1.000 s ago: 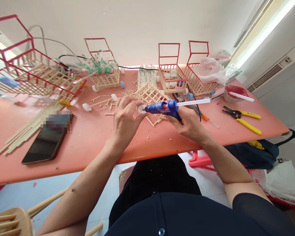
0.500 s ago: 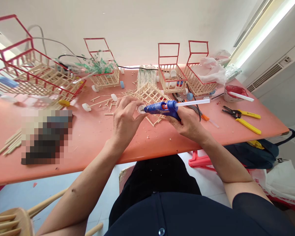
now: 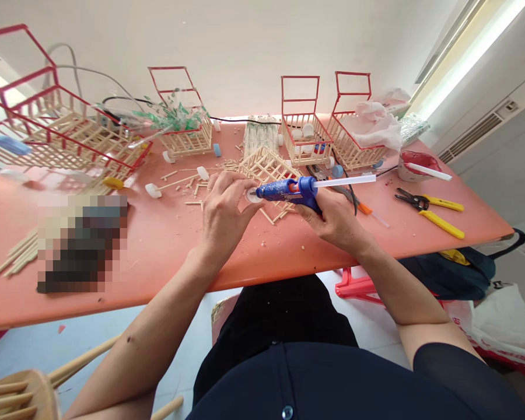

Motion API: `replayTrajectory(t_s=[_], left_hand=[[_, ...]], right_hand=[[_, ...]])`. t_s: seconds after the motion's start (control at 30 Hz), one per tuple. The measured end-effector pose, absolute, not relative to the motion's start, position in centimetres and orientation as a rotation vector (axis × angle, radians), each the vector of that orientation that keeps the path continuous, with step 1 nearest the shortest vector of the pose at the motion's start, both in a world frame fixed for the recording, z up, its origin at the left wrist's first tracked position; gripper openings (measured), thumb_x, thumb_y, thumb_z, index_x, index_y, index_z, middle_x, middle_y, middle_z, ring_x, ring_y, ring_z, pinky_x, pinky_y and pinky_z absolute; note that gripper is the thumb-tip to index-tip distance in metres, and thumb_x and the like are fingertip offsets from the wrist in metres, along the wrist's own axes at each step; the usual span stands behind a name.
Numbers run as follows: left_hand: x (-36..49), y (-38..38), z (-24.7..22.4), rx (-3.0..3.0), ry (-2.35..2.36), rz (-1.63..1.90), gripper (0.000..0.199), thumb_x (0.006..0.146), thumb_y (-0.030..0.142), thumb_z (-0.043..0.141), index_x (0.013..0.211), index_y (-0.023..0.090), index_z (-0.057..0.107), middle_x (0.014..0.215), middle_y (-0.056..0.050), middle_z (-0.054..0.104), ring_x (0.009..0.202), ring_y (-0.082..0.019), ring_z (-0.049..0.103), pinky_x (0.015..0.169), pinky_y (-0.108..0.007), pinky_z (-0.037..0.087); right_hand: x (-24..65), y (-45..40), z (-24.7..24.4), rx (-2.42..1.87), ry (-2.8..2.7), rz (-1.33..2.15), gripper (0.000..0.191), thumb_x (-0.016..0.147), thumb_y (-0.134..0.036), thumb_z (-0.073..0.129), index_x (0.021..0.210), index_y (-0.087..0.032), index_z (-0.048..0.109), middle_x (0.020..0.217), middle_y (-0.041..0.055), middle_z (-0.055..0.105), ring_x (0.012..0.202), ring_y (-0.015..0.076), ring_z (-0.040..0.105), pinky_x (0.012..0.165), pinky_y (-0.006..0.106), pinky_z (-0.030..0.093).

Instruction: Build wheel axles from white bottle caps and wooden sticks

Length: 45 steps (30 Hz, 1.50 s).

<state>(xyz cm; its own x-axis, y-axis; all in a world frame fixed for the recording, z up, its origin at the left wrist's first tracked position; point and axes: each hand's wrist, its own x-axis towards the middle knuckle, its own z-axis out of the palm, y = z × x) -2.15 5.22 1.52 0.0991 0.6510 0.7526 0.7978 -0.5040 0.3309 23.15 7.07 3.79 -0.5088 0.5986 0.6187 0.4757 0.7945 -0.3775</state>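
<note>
My right hand (image 3: 332,216) is wrapped round the handle of a blue glue gun (image 3: 280,191), which points left. A clear glue stick (image 3: 345,181) juts from its back end. Between the thumb and fingers of my left hand (image 3: 227,204) is a white bottle cap (image 3: 252,195), its open side towards the nozzle. The nozzle tip is at the cap; whether it touches is too small to tell. Just behind the glue gun, a small frame of wooden sticks (image 3: 266,165) lies on the pink table (image 3: 262,262), partly hidden by the gun.
Stick baskets with red rims (image 3: 306,140) stand along the wall. White caps on a stick (image 3: 153,191) lie left of my left hand. Yellow-handled wire strippers (image 3: 441,216) and a red-stained cup (image 3: 415,169) are on the right. A blurred dark object (image 3: 85,245) lies front left.
Almost nothing differs. The glue gun has shifted very slightly, its nozzle still at the bottle cap, and the cap is tilted a little in my left hand.
</note>
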Motion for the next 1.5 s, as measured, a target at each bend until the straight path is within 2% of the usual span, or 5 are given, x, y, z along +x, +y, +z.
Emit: replayTrajectory(t_s=[0.33, 0.73, 1.2, 1.5], left_hand=[[-2.20, 5.17, 1.54, -2.229, -1.524, -1.389, 0.016, 0.093, 0.028, 0.082, 0.106, 0.025, 0.075, 0.111, -0.005, 0.076, 0.108, -0.028, 0.070, 0.102, -0.044, 0.055], [-2.17, 5.20, 1.66, -2.180, -1.522, -1.348, 0.015, 0.092, 0.027, 0.082, 0.104, 0.026, 0.074, 0.108, -0.004, 0.077, 0.105, -0.027, 0.071, 0.102, -0.044, 0.054], [-2.15, 5.05, 1.95, -2.198, -1.605, -1.354, 0.011, 0.095, 0.031, 0.078, 0.104, 0.028, 0.073, 0.111, -0.005, 0.076, 0.109, -0.029, 0.070, 0.105, -0.047, 0.054], [-2.17, 4.96, 1.96, -2.211, -1.624, -1.371, 0.015, 0.092, 0.030, 0.082, 0.104, 0.027, 0.073, 0.113, -0.006, 0.075, 0.112, -0.030, 0.070, 0.107, -0.048, 0.054]], right_hand=[[23.36, 7.26, 3.61, -0.852, -2.218, 0.189, 0.026, 0.109, -0.042, 0.055, 0.092, -0.023, 0.053, 0.086, 0.0054, 0.073, 0.075, 0.0218, 0.066, 0.068, 0.031, 0.043], [23.45, 7.34, 3.64, -0.842, -2.219, 0.219, 0.022, 0.107, -0.038, 0.058, 0.091, -0.023, 0.054, 0.087, 0.0047, 0.072, 0.075, 0.0216, 0.064, 0.069, 0.032, 0.043], [23.38, 7.24, 3.64, -0.906, -2.226, 0.208, 0.032, 0.109, -0.050, 0.054, 0.092, -0.024, 0.055, 0.082, 0.0055, 0.071, 0.072, 0.0225, 0.064, 0.067, 0.032, 0.042], [23.36, 7.11, 3.67, -0.891, -2.220, 0.205, 0.029, 0.108, -0.046, 0.055, 0.090, -0.024, 0.053, 0.082, 0.0050, 0.070, 0.071, 0.0215, 0.064, 0.066, 0.031, 0.042]])
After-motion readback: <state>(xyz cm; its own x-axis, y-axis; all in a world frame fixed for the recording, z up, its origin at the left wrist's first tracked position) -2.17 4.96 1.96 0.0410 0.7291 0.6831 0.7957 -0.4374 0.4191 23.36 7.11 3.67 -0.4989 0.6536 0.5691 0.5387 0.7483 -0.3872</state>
